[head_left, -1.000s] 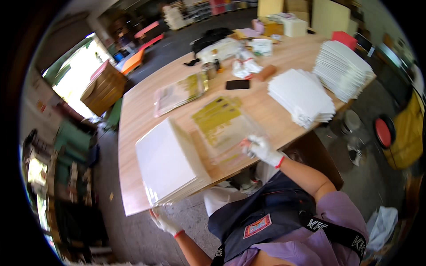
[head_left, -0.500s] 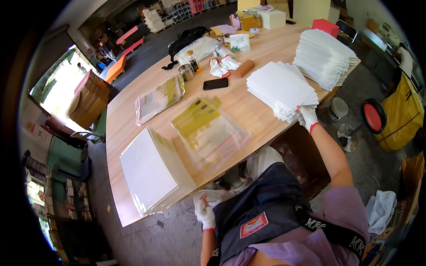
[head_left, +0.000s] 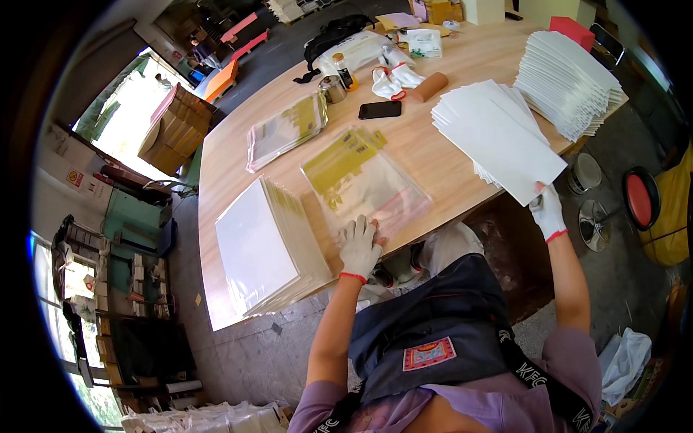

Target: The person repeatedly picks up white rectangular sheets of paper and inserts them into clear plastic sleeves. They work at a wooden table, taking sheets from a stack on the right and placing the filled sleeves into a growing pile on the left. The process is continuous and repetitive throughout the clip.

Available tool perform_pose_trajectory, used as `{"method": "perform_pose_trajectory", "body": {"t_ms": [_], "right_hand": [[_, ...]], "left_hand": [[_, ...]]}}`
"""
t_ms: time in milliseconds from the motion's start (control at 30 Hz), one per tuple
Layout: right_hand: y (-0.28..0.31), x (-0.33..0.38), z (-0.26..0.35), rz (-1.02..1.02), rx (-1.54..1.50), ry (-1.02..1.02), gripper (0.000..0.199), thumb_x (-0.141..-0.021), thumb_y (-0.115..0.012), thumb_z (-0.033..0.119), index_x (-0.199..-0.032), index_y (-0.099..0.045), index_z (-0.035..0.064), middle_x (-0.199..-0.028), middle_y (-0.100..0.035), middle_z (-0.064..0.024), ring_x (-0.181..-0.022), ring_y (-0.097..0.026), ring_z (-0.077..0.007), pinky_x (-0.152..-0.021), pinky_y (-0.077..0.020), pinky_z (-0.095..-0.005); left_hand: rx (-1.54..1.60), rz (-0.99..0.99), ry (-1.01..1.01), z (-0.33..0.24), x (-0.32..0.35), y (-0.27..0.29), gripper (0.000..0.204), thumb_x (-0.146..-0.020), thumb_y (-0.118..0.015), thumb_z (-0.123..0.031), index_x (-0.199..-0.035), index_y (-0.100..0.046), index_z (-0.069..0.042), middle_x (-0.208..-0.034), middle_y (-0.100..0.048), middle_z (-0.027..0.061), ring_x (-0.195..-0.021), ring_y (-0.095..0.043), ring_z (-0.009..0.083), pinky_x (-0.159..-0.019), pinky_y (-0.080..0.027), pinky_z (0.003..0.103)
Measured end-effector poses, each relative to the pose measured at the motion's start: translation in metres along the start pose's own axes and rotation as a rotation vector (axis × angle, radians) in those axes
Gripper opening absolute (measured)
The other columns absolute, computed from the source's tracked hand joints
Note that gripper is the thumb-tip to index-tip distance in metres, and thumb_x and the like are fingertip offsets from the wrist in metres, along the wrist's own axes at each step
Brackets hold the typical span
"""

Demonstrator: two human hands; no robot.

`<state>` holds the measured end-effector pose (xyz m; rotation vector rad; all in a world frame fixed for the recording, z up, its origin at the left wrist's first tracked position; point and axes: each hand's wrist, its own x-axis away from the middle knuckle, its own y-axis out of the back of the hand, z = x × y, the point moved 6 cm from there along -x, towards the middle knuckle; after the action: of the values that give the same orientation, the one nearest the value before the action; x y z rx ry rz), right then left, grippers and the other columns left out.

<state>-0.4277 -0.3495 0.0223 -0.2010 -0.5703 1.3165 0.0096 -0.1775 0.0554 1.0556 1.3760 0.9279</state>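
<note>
My right hand (head_left: 548, 211), in a white glove with a red cuff, grips the near corner of a white board (head_left: 514, 155). That board sticks out toward me from a fanned pile of white boards (head_left: 458, 110). My left hand (head_left: 361, 247), gloved alike with bare fingertips, rests with fingers stretched out on the near edge of a stack of clear plastic bags (head_left: 364, 177) with yellow-green printed ends. Just left of it stands a thick stack of white boards in clear bags (head_left: 256, 238).
Another pile of clear bags (head_left: 289, 133) lies farther back, near a metal can (head_left: 332, 89), a bottle (head_left: 345, 73) and a black phone (head_left: 380, 110). A brown roll (head_left: 431, 86) lies beside white gloves (head_left: 393, 81). At the right stands a tall white stack (head_left: 567, 83).
My left hand has come up from below the table edge onto the clear bags. My right hand has drawn one white board toward me and to the right. The view has shifted.
</note>
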Motion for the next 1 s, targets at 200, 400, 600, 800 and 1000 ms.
{"method": "perform_pose_trajectory", "body": {"t_ms": [200,400,600,800,1000], "right_hand": [[-0.043,0.081,0.013,0.406,-0.1,-0.153,0.042,-0.082,-0.056,0.014,-0.12,-0.046,-0.0008,-0.106,-0.061,-0.0107,-0.091,-0.063,-0.0208,-0.077,-0.0536,-0.0312],[-0.065,0.156,-0.029,0.696,0.165,-0.493,0.058,-0.075,-0.062,0.024,-0.123,-0.045,-0.005,-0.102,-0.062,-0.0123,-0.078,-0.063,-0.0155,-0.062,-0.0533,-0.0268],[-0.056,0.178,-0.068,0.532,-0.041,-0.572,0.054,-0.076,-0.063,0.02,-0.122,-0.044,-0.0033,-0.105,-0.061,-0.0127,-0.081,-0.064,-0.0189,-0.061,-0.0543,-0.0275],[-0.053,0.185,-0.098,0.345,-0.107,-0.493,0.04,-0.082,-0.059,0.017,-0.119,-0.048,0.0032,-0.097,-0.061,-0.0057,-0.07,-0.062,-0.0157,-0.053,-0.0485,-0.0222],[-0.065,0.193,-0.099,0.24,-0.1,-0.453,0.032,-0.085,-0.056,0.02,-0.113,-0.047,0.0068,-0.088,-0.06,-0.0044,-0.062,-0.058,-0.0139,-0.046,-0.0431,-0.0244]], "left_hand": [[0.042,0.154,0.172,0.009,-0.003,-0.004,0.035,-0.064,-0.065,-0.011,-0.098,-0.058,-0.013,-0.098,-0.054,0.0074,-0.094,-0.052,0.0275,-0.081,-0.043,0.04],[0.136,0.133,0.239,0.048,-0.005,-0.018,0.035,-0.066,-0.059,-0.003,-0.098,-0.057,-0.015,-0.098,-0.055,0.0065,-0.093,-0.054,0.028,-0.075,-0.047,0.041],[0.168,-0.05,0.273,0.046,0.007,0.007,0.031,-0.069,-0.056,-0.005,-0.097,-0.059,-0.017,-0.105,-0.056,0.0032,-0.096,-0.055,0.0255,-0.076,-0.048,0.039],[0.449,-0.011,0.407,0.043,0.0,0.019,0.024,-0.072,-0.053,-0.001,-0.09,-0.062,-0.014,-0.088,-0.059,0.0076,-0.076,-0.058,0.0272,-0.065,-0.047,0.038],[0.554,-0.106,0.174,0.035,-0.001,0.026,0.032,-0.075,-0.051,0.005,-0.1,-0.063,-0.01,-0.075,-0.053,0.0082,-0.064,-0.05,0.0197,-0.058,-0.043,0.031]]}}
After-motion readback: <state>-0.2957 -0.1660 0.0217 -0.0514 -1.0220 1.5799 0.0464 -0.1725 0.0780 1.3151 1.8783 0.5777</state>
